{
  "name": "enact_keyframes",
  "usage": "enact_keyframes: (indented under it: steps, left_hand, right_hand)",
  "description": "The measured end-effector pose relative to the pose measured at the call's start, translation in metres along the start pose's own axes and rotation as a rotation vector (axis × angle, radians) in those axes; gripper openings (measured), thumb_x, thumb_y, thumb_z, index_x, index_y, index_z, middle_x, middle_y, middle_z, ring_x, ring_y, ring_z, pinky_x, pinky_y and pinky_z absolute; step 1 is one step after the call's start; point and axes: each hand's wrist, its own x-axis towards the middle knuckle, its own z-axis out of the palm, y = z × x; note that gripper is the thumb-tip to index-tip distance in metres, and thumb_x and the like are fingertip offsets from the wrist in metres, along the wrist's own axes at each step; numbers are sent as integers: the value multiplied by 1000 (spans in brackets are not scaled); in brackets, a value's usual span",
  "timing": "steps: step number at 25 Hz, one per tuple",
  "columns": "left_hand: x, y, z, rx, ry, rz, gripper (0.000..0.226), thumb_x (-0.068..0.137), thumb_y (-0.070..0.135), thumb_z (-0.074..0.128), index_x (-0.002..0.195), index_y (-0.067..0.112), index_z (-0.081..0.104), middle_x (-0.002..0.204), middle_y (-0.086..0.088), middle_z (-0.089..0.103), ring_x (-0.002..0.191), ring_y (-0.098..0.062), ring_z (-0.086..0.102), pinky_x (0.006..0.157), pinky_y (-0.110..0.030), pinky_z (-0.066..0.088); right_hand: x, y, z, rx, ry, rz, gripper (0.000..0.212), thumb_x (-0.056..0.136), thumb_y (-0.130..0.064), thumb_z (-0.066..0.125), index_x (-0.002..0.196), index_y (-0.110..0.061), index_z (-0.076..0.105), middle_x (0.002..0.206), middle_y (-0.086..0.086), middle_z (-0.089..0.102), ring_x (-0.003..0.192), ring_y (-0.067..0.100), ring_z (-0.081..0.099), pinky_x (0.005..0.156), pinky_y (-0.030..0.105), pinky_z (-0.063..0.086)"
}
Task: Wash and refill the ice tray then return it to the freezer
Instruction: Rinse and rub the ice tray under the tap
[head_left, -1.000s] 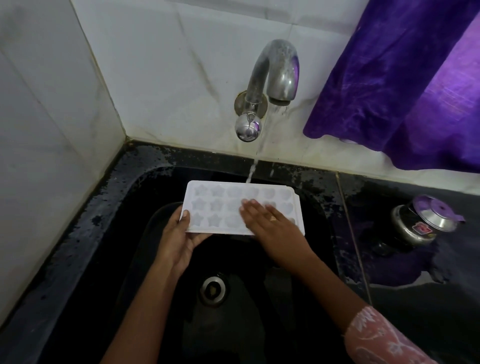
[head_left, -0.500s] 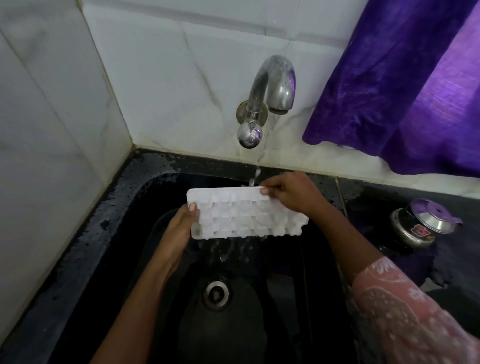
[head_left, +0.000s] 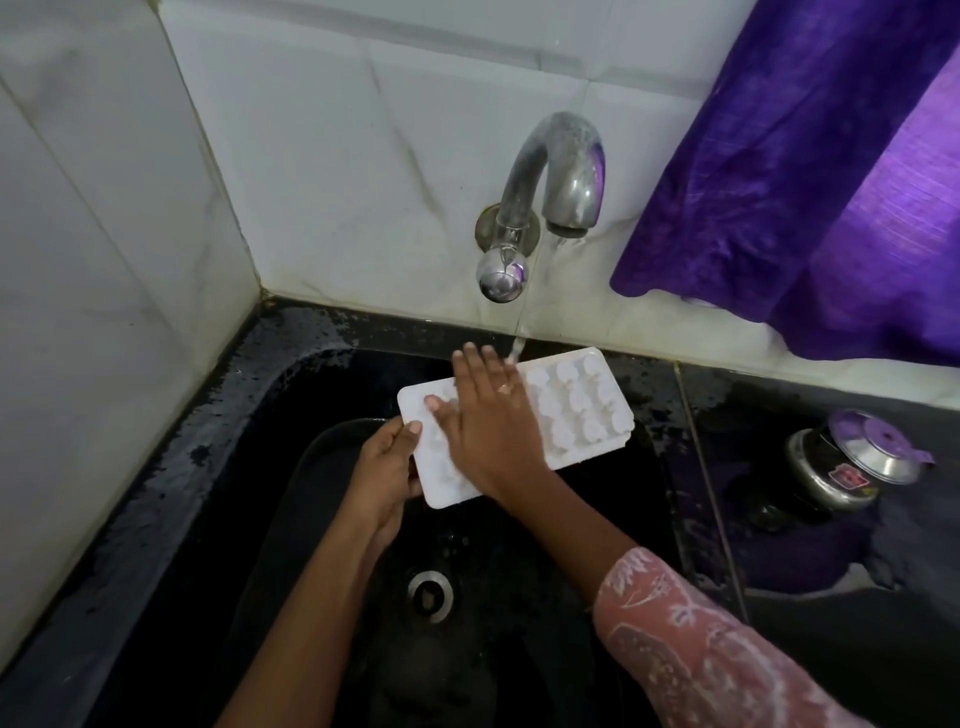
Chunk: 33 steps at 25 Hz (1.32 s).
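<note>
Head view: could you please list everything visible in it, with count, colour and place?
wall tiles: several, white, back and left
sink: one, black, centre
drain: one, silver, sink bottom
tap: one, silver, on the back tiles, running
water: one stream, clear, falling from the tap
ice tray: one, white, held over the sink under the water
curtain: one, purple, upper right
lidded pot: one, steel, right of the sink
sleeve: one, pink patterned, right forearm
left hand: one, grips the tray's left end
right hand: one, flat on the tray

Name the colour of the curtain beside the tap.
The curtain is purple, clearest in the head view.
</note>
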Motion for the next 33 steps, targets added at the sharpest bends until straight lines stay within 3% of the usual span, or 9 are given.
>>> enact_keyframes:
  steps: [4, 8, 12, 14, 19, 23, 28, 30, 33]
  left_hand:
    - [4, -3, -8, -2, 44, -9, 25, 98, 12, 39, 83, 13, 60, 71, 1, 68, 62, -10, 64, 49, -20, 51]
    - [6, -3, -17, -41, 51, -9, 24, 99, 16, 40, 100, 10, 63, 87, -4, 70, 69, -10, 68, 56, -22, 55]
    - [5, -3, -18, -102, 93, -33, 27, 99, 20, 39, 113, 9, 59, 105, -10, 67, 90, -23, 66, 76, -36, 53]
    - [3, -4, -18, -114, 106, -42, 32, 100, 24, 39, 123, 8, 55, 113, -11, 65, 100, -27, 63, 83, -41, 50]
    - [-2, -3, -16, -123, 134, -18, 31, 99, 27, 39, 121, 12, 55, 112, -6, 64, 97, -23, 62, 81, -39, 49]
    - [-3, 0, -16, -118, 130, 38, 25, 99, 29, 40, 112, 16, 57, 105, -1, 65, 90, -18, 63, 74, -35, 50]
    - [-6, 2, -20, -163, 146, 82, 20, 98, 28, 41, 98, 19, 59, 91, 4, 68, 74, -9, 68, 58, -24, 55]
    - [-9, 0, -25, -196, 153, 69, 21, 98, 29, 40, 100, 19, 59, 92, 3, 68, 73, -8, 69, 58, -23, 57]
    - [-12, -2, -34, -231, 155, 39, 35, 99, 35, 36, 122, 14, 51, 116, -5, 63, 96, -18, 65, 82, -39, 55]
  right_hand:
    - [-14, -18, 7, -28, -58, -243, 73, 90, -49, 5, 148, -5, 15, 158, 11, 8, 146, 21, 1, 119, 33, -3]
    - [-26, -5, 3, -127, -92, -434, 65, 94, -47, 10, 149, -12, 12, 158, 4, 7, 146, 15, 1, 117, 30, -5]
    - [-19, 24, -6, -90, -104, -202, 70, 89, -52, -1, 149, -17, 1, 158, 0, -6, 141, 7, -15, 119, 34, -5]
    - [-12, 33, -10, -82, -51, -89, 76, 84, -55, -8, 149, -15, -2, 158, 1, -8, 143, 11, -13, 118, 32, -7]
    - [-5, 46, -16, -71, 82, 195, 79, 85, -58, -4, 148, -10, -6, 158, 7, -9, 145, 18, -14, 114, 33, -16]
    - [-8, 44, -20, -26, 138, 313, 73, 95, -54, 17, 148, -7, -3, 157, 13, -11, 145, 26, -13, 113, 37, -16]
    - [-7, 43, -33, 261, 205, 480, 66, 100, -39, 25, 148, -6, -6, 157, 12, -14, 145, 25, -14, 115, 37, -10]
    - [-3, 47, -38, 483, 193, 572, 64, 100, -39, 27, 149, -7, 2, 158, 13, -4, 145, 28, -5, 116, 40, 0]
    - [-6, 48, -45, 956, 227, 613, 50, 96, -47, 28, 135, -18, 40, 142, 11, 42, 130, 27, 39, 108, 45, 34]
